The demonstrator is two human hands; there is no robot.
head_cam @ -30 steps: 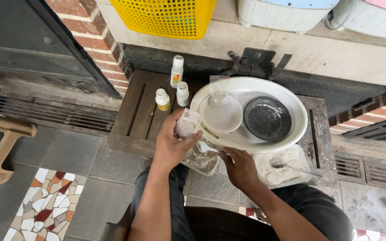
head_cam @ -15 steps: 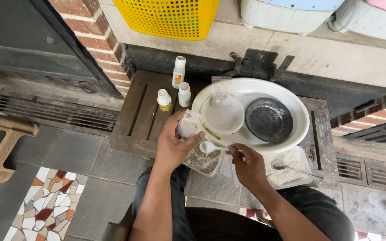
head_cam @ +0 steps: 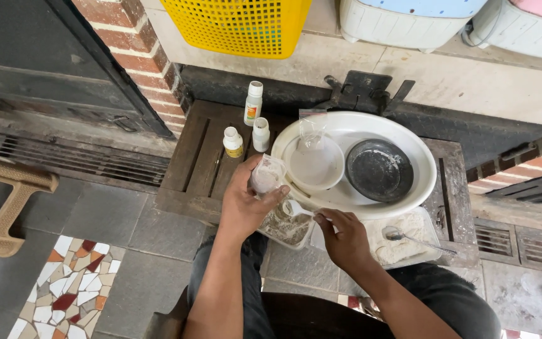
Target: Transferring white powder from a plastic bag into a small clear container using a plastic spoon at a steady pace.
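Observation:
My left hand (head_cam: 246, 204) grips a small clear plastic bag of whitish powder (head_cam: 266, 176), held upright just in front of a big white oval basin (head_cam: 421, 160). My right hand (head_cam: 345, 237) holds a small white plastic spoon (head_cam: 296, 208) by its handle, its bowl close under the bag. Beneath both hands lies a clear bag of brownish grainy material (head_cam: 286, 227). Inside the basin sit a white bowl (head_cam: 313, 164) with a clear glass flask (head_cam: 312, 133) and a dark round pan (head_cam: 379, 169).
Three small white bottles (head_cam: 253, 103) stand on the dark wooden pallet (head_cam: 189, 169) left of the basin. An open bag of white powder with a metal spoon (head_cam: 409, 238) lies at right. A yellow basket (head_cam: 239, 25) is above, a tan plastic chair (head_cam: 1, 207) far left.
My right hand has lifted from the bag below, bringing the white spoon up toward the small bag in my left hand. The left hand stayed nearly still.

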